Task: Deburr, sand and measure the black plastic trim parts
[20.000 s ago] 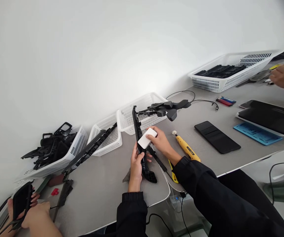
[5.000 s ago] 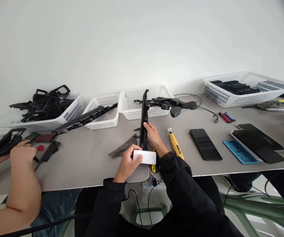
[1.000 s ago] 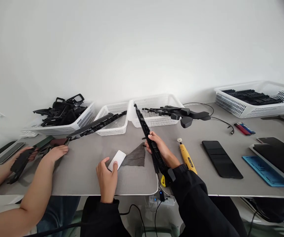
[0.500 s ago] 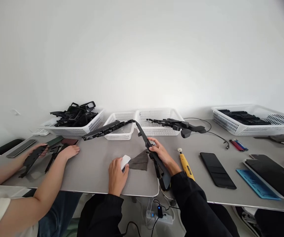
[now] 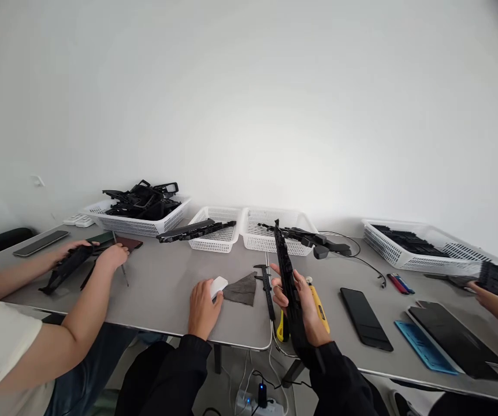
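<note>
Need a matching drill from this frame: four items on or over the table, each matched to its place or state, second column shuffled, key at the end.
Things:
1. long black plastic strip
2. white block
3. grey cloth
4. black phone

Places or states:
A. lying flat on the table, right of the white block
B. gripped in the right hand, raised on end
C. under the fingers of the left hand
D. lying screen-up, right of the yellow tool

Pairs: 1-B, 2-C, 3-A, 4-D
</note>
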Tool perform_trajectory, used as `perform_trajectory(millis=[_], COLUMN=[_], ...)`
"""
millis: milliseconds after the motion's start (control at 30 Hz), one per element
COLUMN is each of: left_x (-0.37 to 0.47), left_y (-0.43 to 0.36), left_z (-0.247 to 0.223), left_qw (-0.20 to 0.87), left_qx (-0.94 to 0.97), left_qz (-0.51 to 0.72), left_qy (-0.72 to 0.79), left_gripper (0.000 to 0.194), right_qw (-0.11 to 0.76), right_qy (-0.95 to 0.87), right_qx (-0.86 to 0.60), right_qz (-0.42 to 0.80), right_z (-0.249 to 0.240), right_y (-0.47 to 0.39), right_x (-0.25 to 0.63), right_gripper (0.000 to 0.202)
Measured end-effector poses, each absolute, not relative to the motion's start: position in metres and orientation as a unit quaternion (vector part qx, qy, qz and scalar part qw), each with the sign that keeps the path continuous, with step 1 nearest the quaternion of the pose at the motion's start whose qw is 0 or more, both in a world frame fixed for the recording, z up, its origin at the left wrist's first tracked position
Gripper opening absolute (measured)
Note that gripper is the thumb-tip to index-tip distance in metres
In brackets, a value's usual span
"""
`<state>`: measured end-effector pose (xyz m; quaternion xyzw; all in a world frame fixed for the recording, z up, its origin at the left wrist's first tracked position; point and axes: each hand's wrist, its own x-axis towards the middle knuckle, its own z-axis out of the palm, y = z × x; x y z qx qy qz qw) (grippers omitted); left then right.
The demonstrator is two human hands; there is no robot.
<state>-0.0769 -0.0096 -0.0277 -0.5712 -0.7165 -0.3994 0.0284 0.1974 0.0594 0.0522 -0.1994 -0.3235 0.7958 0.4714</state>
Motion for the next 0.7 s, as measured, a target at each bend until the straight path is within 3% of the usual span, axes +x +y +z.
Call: perform_trajectory(millis=[233,500,700], left_x=[-0.079,-0.082,-0.054], left_y=[-0.007,-0.008,-0.031], left_z=[-0.032,-0.023,0.003], left_qw=[0.030,0.058,0.042], left_qx=[-0.564,-0.511,-0.543], left_qz=[-0.404,-0.404,-0.477], left_qy=[-0.720,-0.757,-0.690], left_gripper=[0.025,0.041,0.026], right_qw=[0.461,0.410,0.409], right_qy=[-0.282,-0.317,-0.373], right_qx=[-0.207,-0.279,-0.375], right_qz=[0.816,0.808,0.744], right_z=[0.047,0.025,0.003], right_y=[0.015,-0.033,-0.069], right_x=[0.216,0.222,0.227], right_gripper=[0.050,0.075,0.077])
